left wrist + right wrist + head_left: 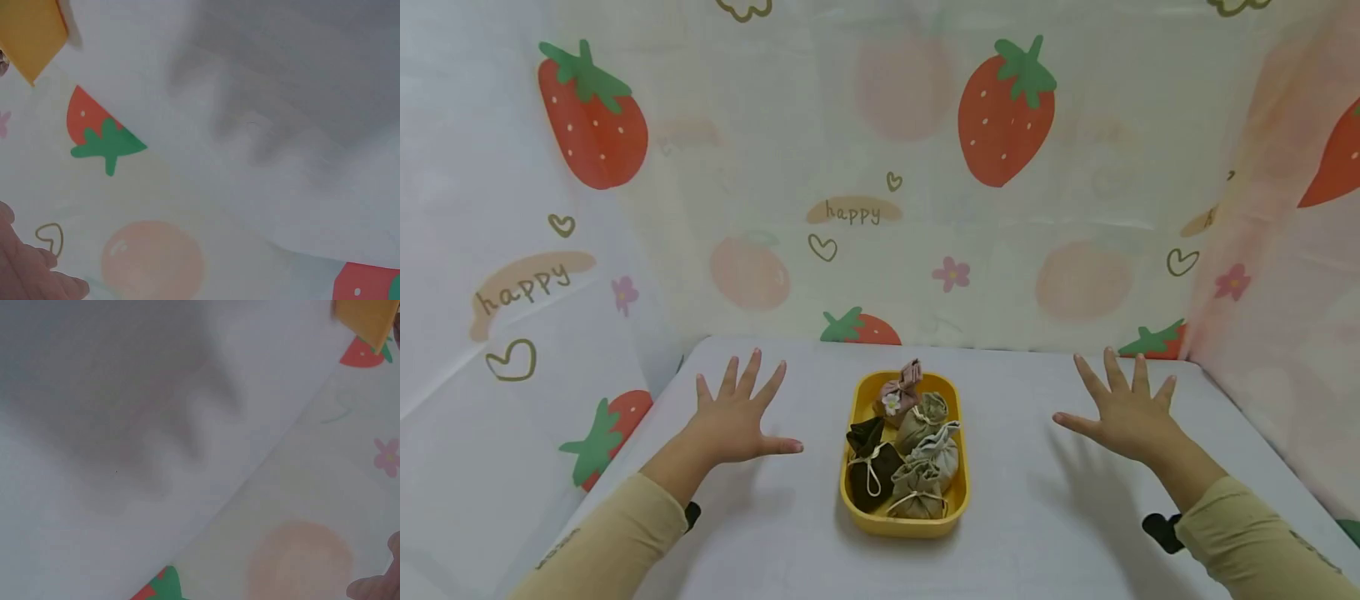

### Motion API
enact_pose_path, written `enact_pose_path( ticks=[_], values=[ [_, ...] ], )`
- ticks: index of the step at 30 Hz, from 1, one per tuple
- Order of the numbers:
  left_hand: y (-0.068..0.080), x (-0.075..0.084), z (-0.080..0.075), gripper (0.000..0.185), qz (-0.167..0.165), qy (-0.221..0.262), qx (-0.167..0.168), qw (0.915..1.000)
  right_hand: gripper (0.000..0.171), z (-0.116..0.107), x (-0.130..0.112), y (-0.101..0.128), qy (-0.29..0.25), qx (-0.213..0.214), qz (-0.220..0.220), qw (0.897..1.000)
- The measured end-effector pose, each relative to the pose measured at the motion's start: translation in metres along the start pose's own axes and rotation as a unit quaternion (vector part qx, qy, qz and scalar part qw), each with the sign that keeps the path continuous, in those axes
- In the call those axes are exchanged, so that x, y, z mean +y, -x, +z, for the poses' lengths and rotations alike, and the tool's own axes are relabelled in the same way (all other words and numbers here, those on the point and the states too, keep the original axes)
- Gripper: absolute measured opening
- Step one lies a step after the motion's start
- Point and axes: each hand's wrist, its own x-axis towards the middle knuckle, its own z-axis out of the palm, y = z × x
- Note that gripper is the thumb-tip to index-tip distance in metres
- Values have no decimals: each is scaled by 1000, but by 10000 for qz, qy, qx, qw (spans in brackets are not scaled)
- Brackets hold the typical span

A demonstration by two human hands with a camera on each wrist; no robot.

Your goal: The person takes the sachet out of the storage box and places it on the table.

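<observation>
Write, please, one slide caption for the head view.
Left hand and right hand, outspread, flank a yellow tray of five drawstring pouches.

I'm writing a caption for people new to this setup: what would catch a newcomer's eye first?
Probably the yellow tray in the middle of the white table, holding five tied cloth pouches. The left hand and right hand, both spread wide, flank it. Behind, big red strawberries stand out on the pale backdrop.

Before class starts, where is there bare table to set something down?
The white table is bare between the left hand and the yellow tray, between the tray and the right hand, and along the tray's near side. Inside the tray it is crowded: five cloth pouches sit close together.
</observation>
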Motion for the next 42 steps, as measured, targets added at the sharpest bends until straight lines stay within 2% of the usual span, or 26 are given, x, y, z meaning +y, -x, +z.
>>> enact_pose_path(
  ticks=[20, 33, 38, 42],
  values=[
    [-5, 3, 2, 118, 123, -44, 88, 9999, 99, -1, -4, -5, 53, 12, -36, 10000],
    [-10, 17, 9, 119, 328, 65, 69, 9994, 100, 1, -6, -6, 27, -45, -29, 10000],
    [-14, 26, 11, 120, 397, 135, 135, 9990, 100, 1, -7, -7, -9, -50, -28, 10000],
    [-16, 34, 16, 120, 436, 73, 38, 9990, 99, 0, -9, -8, -62, -54, -70, 9999]
  ],
)
